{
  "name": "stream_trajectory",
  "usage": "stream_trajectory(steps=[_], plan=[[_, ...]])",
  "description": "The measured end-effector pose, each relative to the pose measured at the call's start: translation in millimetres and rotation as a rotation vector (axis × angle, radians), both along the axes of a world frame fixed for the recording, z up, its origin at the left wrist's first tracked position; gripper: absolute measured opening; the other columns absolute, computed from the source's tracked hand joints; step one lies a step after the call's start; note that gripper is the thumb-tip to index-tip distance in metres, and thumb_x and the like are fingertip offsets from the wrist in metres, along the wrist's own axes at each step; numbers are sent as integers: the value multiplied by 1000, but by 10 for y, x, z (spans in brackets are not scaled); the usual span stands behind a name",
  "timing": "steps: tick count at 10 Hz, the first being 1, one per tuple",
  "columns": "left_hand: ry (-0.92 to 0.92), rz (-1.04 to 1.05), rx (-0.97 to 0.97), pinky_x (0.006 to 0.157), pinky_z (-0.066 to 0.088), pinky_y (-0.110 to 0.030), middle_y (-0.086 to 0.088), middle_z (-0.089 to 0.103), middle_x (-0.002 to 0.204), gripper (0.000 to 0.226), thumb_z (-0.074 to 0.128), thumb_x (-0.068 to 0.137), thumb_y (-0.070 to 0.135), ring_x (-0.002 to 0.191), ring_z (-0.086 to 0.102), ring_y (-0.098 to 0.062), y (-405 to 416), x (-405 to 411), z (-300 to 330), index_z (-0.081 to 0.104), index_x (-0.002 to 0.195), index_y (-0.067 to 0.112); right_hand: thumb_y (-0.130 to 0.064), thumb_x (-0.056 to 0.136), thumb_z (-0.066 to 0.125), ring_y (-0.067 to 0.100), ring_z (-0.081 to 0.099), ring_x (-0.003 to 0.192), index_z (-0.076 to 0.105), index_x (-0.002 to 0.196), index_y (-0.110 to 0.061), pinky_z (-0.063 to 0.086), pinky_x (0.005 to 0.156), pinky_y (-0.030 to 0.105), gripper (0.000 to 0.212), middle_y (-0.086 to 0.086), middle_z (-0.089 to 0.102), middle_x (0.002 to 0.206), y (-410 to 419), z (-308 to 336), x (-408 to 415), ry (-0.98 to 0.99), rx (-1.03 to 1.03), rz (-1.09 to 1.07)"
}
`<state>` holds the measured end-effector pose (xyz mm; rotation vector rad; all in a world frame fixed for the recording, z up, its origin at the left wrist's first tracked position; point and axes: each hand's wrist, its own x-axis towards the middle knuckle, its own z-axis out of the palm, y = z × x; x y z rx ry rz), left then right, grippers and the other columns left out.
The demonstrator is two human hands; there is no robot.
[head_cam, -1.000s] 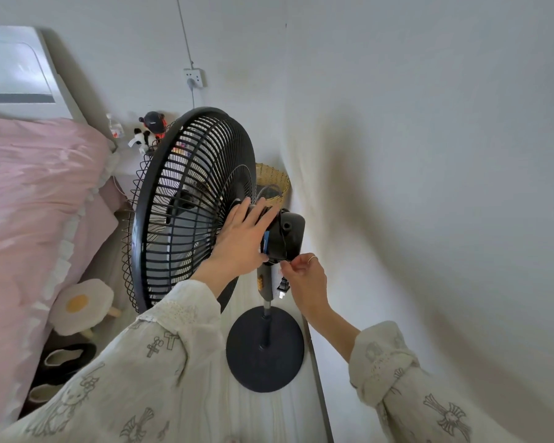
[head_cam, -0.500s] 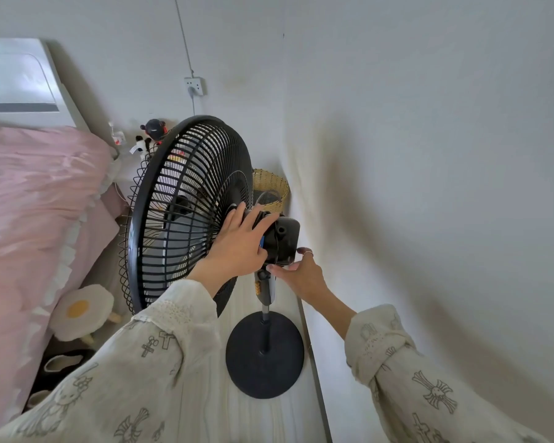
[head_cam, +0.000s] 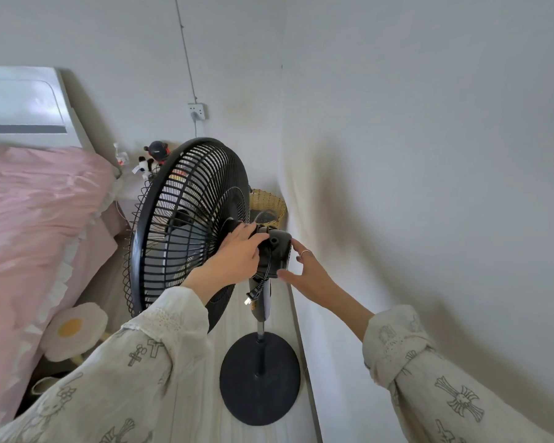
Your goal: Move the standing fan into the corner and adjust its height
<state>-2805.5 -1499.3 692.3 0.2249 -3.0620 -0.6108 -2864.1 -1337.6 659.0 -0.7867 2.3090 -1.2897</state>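
A black standing fan [head_cam: 186, 225] stands close to the right wall, its round base [head_cam: 259, 378] on the pale floor. My left hand [head_cam: 234, 254] is closed over the neck between the grille and the black motor housing [head_cam: 277, 252]. My right hand [head_cam: 307, 273] cups the back of that housing, with its thumb under it and its fingers spread behind it. The fan's power cord and plug [head_cam: 251, 294] dangle loose beside the pole [head_cam: 260, 321].
A bed with a pink cover [head_cam: 36, 225] fills the left side. A woven basket [head_cam: 267, 203] sits in the corner behind the fan. A wall socket [head_cam: 196, 110] is above. An egg-shaped stool [head_cam: 72, 330] and slippers lie by the bed. Small toys [head_cam: 154, 155] stand on a bedside surface.
My right hand has risen from the pole area below the motor to the back of the housing. My left hand has stayed on the fan's neck. The fan head sits slightly lower in view.
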Motion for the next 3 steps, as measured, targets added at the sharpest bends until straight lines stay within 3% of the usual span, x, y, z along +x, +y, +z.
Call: stream_trajectory(steps=[1,2,3], plan=[[72,-51,-73,117,9,-36,-12,19,156,46,35,97,10,145,8,-27,6,77,152,33,142,13,-17,92,50,25,45,124,36,138,-15,30,89,22,47,11,46,139,-53,147,-34,88,34,-86],[221,-61,-208,117,11,-36,-9,27,154,44,38,96,12,145,13,-24,-42,107,363,39,139,13,-16,95,43,29,54,111,51,125,-9,38,82,24,32,15,57,125,-151,288,-109,143,95,-114],[364,-20,-371,118,7,-40,-7,34,151,40,41,94,13,145,14,-23,-134,92,661,47,134,13,-15,96,38,34,57,105,56,112,6,46,86,36,32,22,60,118,-240,410,-173,153,180,-146]])
